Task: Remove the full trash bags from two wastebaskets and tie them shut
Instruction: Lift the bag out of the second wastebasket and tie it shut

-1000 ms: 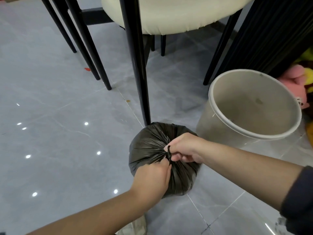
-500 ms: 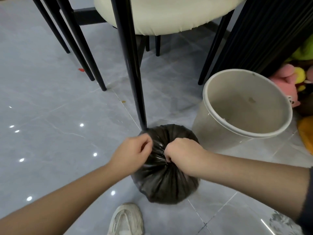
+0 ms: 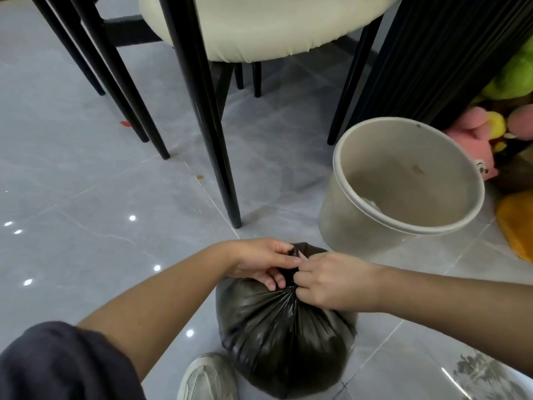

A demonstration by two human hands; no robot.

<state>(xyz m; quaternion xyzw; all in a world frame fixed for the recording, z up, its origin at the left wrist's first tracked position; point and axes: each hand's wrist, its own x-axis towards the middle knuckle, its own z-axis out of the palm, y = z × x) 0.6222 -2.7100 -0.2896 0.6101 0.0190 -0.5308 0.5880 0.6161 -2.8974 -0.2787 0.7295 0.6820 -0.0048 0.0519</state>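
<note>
Grey glossy floor tiles (image 3: 86, 197) fill the head view, with black chair legs (image 3: 212, 140) behind and plush toys (image 3: 473, 134) at the right edge. From my remote seat I see the black trash bag (image 3: 282, 336) standing on the floor beside a shoe (image 3: 207, 376), near the unlined wastebasket (image 3: 343, 223). The left hand (image 3: 259, 262) and right hand (image 3: 326, 281) both pinch its gathered neck, fingers curled on the twisted plastic. My worry is that the thin film could tear under a hard pull, or a tail could slip free and leave the knot loose.
</note>
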